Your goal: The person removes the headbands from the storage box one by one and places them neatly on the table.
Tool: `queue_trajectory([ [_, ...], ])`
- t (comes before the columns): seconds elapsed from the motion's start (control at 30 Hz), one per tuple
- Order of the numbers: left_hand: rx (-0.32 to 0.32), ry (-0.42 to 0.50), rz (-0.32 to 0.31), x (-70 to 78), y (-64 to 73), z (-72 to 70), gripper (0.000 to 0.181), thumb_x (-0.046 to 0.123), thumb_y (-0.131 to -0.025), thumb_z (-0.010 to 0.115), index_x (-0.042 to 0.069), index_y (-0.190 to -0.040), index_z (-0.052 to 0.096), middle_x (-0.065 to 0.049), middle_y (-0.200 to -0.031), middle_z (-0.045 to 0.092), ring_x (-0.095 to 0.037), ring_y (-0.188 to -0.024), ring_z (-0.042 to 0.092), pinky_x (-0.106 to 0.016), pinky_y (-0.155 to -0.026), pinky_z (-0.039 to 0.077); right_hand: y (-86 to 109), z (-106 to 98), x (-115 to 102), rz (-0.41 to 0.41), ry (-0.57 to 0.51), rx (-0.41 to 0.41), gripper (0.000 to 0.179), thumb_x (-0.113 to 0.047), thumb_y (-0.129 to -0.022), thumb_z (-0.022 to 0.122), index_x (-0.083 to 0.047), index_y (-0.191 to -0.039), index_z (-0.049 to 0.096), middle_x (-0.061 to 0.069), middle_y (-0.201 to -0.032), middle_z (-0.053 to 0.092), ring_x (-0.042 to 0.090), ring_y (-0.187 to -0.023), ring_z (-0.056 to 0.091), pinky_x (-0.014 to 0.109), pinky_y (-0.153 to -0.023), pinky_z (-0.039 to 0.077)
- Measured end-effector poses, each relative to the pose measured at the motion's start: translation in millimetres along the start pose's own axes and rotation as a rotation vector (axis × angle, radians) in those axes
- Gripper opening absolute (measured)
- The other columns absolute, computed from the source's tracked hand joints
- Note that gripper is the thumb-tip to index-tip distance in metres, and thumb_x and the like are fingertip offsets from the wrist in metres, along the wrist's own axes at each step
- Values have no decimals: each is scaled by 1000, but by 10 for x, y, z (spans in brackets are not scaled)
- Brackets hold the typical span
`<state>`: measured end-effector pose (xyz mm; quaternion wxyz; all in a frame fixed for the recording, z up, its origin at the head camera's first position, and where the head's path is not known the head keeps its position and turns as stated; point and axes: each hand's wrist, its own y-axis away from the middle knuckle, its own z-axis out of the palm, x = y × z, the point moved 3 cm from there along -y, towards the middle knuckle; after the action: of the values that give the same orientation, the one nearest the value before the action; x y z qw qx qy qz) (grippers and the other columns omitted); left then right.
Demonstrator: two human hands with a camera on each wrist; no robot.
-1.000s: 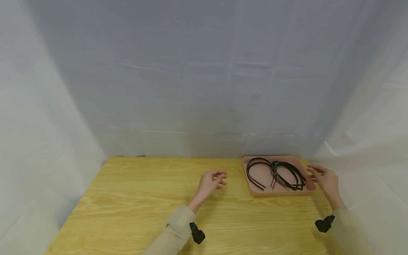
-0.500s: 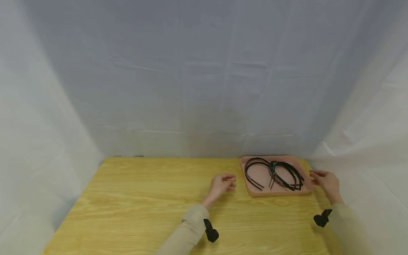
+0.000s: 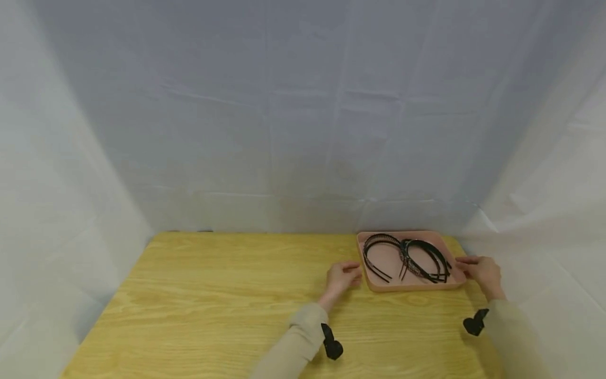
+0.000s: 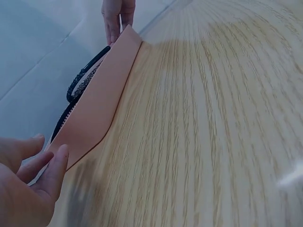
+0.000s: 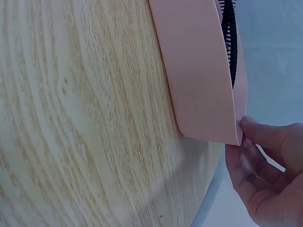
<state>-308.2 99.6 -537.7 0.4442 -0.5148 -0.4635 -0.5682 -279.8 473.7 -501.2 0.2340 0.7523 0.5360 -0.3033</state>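
Observation:
A pink tray with a raised rim stands on the back right of the table. Inside lie several black headbands, some toothed and some glittery, in two overlapping groups. My right hand is at the tray's right end. In the right wrist view its thumb and fingers pinch the rim at the corner. My left hand is by the opposite end. In the left wrist view its fingertips are against or just off the tray's outer wall, with the thumb near the rim; contact is unclear.
The wooden table extends to the left and toward me. White sheeting hangs behind it and along both sides, close to my right hand. A black wrist camera sits on each forearm.
My left hand has moved right, up to the tray's left end. My right hand has closed from beside the tray onto its right rim. The tray and headbands look unmoved on the table.

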Motion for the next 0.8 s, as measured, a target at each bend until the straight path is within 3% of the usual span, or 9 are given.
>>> queue_trajectory([
  [0.27,59,-173,94,-4,-6,121,27,1,-88,77,-9,-113,73,-17,-102,77,-23,-87,76,-27,-70,61,23,31,16,39,-24,13,37,-17,-99,65,12,-124,67,23,-104,75,21,-79,74,48,-81,59],
  [0.43,98,-268,88,10,-11,137,27,6,-85,80,-4,-110,76,-11,-98,78,-20,-90,75,-24,-73,60,33,36,34,21,-28,13,37,-15,-100,62,12,-124,66,21,-99,76,13,-75,73,49,-82,59],
  [0.8,100,-265,79,20,-32,98,26,5,-85,80,-5,-109,76,-12,-98,78,-19,-88,75,-25,-74,60,14,57,18,22,-60,-20,38,-17,-100,63,11,-126,65,19,-99,76,11,-75,73,59,-94,52],
])
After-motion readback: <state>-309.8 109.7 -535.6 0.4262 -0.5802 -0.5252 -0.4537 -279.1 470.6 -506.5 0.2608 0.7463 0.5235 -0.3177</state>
